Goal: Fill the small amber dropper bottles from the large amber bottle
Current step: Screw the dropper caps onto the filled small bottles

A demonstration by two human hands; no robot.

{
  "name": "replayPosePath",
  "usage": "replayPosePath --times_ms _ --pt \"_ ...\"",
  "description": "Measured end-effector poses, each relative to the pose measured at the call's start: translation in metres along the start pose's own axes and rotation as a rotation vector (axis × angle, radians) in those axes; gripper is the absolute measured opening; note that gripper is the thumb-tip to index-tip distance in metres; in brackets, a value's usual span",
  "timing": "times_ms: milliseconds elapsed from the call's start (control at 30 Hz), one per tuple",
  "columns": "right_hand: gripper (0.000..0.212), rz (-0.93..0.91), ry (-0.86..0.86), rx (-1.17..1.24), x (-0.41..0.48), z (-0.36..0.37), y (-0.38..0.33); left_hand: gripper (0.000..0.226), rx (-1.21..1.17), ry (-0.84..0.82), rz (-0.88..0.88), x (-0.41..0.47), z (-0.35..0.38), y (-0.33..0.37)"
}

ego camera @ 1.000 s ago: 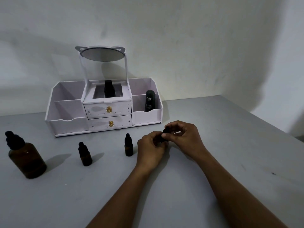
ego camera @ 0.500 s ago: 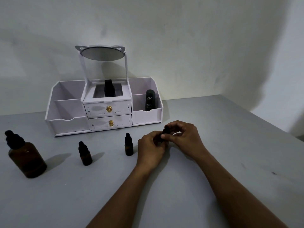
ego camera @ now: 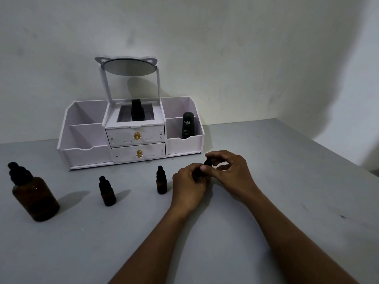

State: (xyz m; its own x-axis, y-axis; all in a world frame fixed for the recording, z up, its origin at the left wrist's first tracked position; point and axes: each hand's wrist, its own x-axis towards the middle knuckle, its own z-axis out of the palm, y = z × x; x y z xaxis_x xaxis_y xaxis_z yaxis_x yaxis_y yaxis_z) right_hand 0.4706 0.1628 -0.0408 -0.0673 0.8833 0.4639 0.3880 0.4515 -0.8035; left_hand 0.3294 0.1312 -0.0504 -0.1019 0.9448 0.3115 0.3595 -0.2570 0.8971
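A large amber bottle [ego camera: 35, 198] with a black dropper cap stands at the table's left edge. Two small amber dropper bottles stand capped on the grey table: one [ego camera: 107, 191] left of centre, one [ego camera: 161, 180] beside my left hand. A third small dropper bottle [ego camera: 206, 165] is between my hands. My left hand [ego camera: 189, 186] wraps around its body, which is mostly hidden. The fingertips of my right hand [ego camera: 231, 173] pinch its black cap.
A pale organiser [ego camera: 82, 154] with two drawers, side bins and a tilted mirror [ego camera: 129, 67] stands against the wall. A dark Kahf tube [ego camera: 188, 125] is in its right bin. The table's right edge [ego camera: 332, 152] runs diagonally.
My right fingers have shifted on the cap and opened out a little. The bottles on the table have not moved.
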Motion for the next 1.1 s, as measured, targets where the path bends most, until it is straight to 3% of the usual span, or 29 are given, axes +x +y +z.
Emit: replayPosePath --times_ms 167,400,833,967,1100 --pt "0.031 -0.017 -0.05 0.017 0.0009 -0.0012 -0.001 0.032 -0.019 -0.031 -0.029 0.0002 0.0001 0.0002" --pt "0.026 0.019 0.023 0.022 0.0007 -0.0004 -0.0014 0.03 -0.008 -0.011 -0.012 0.0003 -0.0005 -0.0002" --pt "0.022 0.014 0.055 0.04 0.0004 0.0001 -0.0027 0.031 0.022 -0.021 -0.03 0.0009 0.0002 0.0011" --pt "0.032 -0.043 0.011 0.025 0.0002 -0.0003 -0.0018 0.034 0.021 -0.022 -0.057 0.0013 0.0006 0.0022" --pt "0.025 0.002 0.025 0.015 0.0008 0.0033 -0.0018 0.032 0.02 -0.016 -0.029 0.0009 0.0001 0.0026"
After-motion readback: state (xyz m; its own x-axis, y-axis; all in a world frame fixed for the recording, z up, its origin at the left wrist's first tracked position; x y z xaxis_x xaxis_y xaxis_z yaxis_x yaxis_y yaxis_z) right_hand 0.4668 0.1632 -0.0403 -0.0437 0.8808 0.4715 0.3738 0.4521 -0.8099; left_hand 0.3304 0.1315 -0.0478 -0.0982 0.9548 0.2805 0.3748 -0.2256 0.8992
